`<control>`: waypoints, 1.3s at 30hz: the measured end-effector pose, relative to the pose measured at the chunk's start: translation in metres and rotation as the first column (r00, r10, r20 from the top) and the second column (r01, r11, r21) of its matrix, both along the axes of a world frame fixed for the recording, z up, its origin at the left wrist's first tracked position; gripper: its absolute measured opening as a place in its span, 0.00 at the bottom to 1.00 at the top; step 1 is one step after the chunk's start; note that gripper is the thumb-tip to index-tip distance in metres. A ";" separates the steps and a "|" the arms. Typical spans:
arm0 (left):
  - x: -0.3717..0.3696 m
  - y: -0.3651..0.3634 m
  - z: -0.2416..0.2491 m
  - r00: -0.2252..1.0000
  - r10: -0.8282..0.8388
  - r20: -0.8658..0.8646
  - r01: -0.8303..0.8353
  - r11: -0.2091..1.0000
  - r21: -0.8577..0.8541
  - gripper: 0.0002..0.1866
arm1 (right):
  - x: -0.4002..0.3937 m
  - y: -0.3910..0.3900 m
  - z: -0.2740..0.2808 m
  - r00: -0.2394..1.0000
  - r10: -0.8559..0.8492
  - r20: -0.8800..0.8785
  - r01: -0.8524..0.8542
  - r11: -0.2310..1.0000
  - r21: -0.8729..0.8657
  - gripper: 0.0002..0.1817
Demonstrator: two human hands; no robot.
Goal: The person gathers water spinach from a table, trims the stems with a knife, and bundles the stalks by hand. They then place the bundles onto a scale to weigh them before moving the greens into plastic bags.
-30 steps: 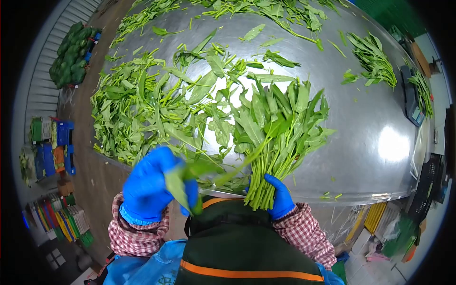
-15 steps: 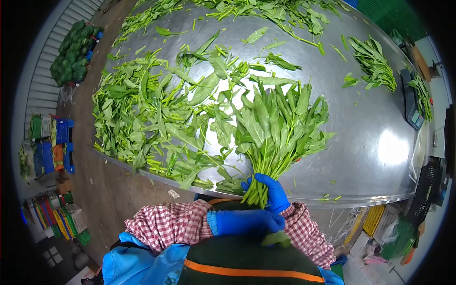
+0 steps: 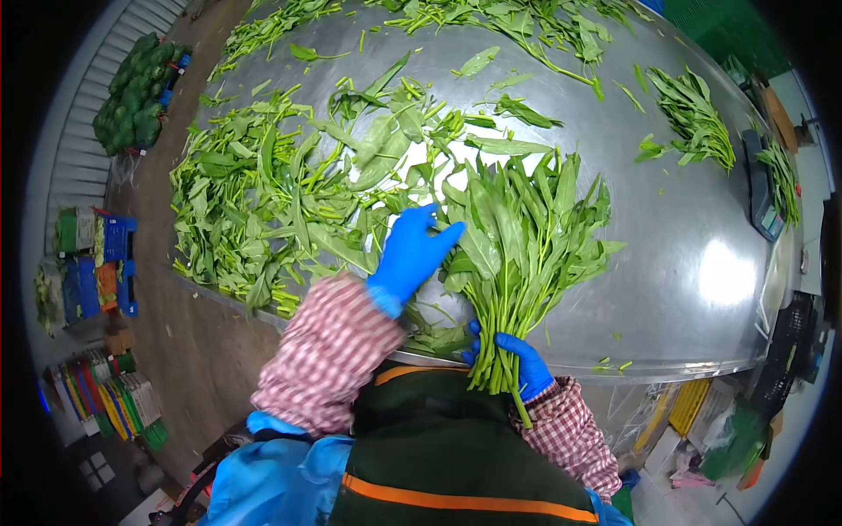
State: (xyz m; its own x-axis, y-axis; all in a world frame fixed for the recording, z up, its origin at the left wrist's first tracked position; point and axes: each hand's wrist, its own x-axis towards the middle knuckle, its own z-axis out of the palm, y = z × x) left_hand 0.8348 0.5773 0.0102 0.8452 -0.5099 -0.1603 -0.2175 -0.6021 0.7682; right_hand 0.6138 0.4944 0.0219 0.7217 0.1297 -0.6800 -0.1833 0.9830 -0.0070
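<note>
A large bunch of water spinach (image 3: 517, 237) stands leaf-up in front of me, its stems gathered low at the table's front edge. My right hand (image 3: 526, 361), in a blue glove, is closed around those stems, with the cut ends poking out below. Over the table, my left hand (image 3: 414, 252), also blue-gloved, is stretched forward with thumb and fingers apart and nothing in it. Its fingertips are right at the bunch's left-side leaves. To its left spreads a wide heap of loose water spinach (image 3: 237, 202), stems and leaves tangled together.
On the steel table (image 3: 649, 272), a smaller bunch (image 3: 693, 118) lies at the right, beside a dark scale (image 3: 761, 184). More greens (image 3: 526, 22) lie along the far side. Stacked crates (image 3: 105, 394) and green net sacks (image 3: 136, 96) stand on the floor at left.
My left hand has swung from near my apron, where a loose leaf showed below it, up and forward to the bunch's left side. My right hand and the bunch have shifted slightly right and nearer me.
</note>
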 end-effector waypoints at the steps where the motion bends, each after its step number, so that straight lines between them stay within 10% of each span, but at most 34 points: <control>1: 0.001 -0.017 0.006 0.964 0.027 -0.266 -0.009 0.998 0.067 0.22 | -0.001 0.000 0.001 1.000 0.000 -0.020 0.000 1.000 -0.010 0.23; 10: -0.028 0.016 0.024 0.983 0.012 0.181 0.047 0.947 -0.319 0.12 | 0.004 0.000 0.007 0.999 -0.019 -0.048 0.018 1.000 -0.013 0.23; 13: -0.043 0.025 0.059 0.812 0.008 -0.583 -0.255 0.904 -0.344 0.14 | 0.009 0.003 0.012 0.994 -0.007 -0.112 -0.006 0.993 -0.118 0.21; 19: -0.086 0.050 0.091 0.673 -0.469 -0.572 0.354 0.883 -0.308 0.14 | 0.013 -0.001 0.007 0.986 0.021 -0.164 -0.025 0.999 -0.027 0.18; 21: -0.085 0.057 0.110 -0.019 -0.538 -0.843 0.194 0.825 -0.531 0.14 | 0.010 -0.003 0.003 0.998 -0.028 -0.053 0.030 0.999 0.041 0.18; 24: -0.037 0.076 0.119 0.222 -0.714 -0.664 0.098 0.694 -0.714 0.14 | 0.012 -0.001 0.010 0.991 -0.075 -0.107 0.075 0.997 -0.004 0.19; 25: -0.019 0.075 0.139 0.698 -0.418 -0.581 0.202 0.894 -0.400 0.16 | 0.010 0.001 0.012 0.991 -0.079 -0.109 0.079 0.997 -0.004 0.19; 26: -0.008 0.069 0.118 0.967 -0.228 -0.118 0.208 0.965 -0.162 0.18 | 0.010 0.002 0.014 0.993 -0.063 -0.096 0.059 0.997 -0.045 0.20; 27: -0.002 0.068 0.098 0.900 -0.076 0.430 0.064 0.997 0.042 0.20 | 0.011 0.001 0.015 0.996 -0.043 -0.080 0.036 0.996 -0.086 0.20; 30: -0.026 0.045 0.096 0.936 -0.340 0.091 0.349 0.930 -0.118 0.25 | 0.008 0.002 0.009 1.000 0.003 -0.010 -0.004 0.997 -0.083 0.21; 39: -0.062 0.015 0.029 0.599 -0.683 0.417 0.679 0.710 0.188 0.07 | 0.008 0.004 0.014 0.996 0.045 -0.073 -0.061 0.971 -0.232 0.17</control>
State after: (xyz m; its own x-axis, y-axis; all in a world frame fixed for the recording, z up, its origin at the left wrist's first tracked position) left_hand 0.7724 0.5922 0.0395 0.2286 -0.9669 0.1136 -0.8652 -0.1483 0.4789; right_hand 0.6216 0.4987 0.0363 0.6702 -0.0017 -0.7422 -0.2433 0.9443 -0.2218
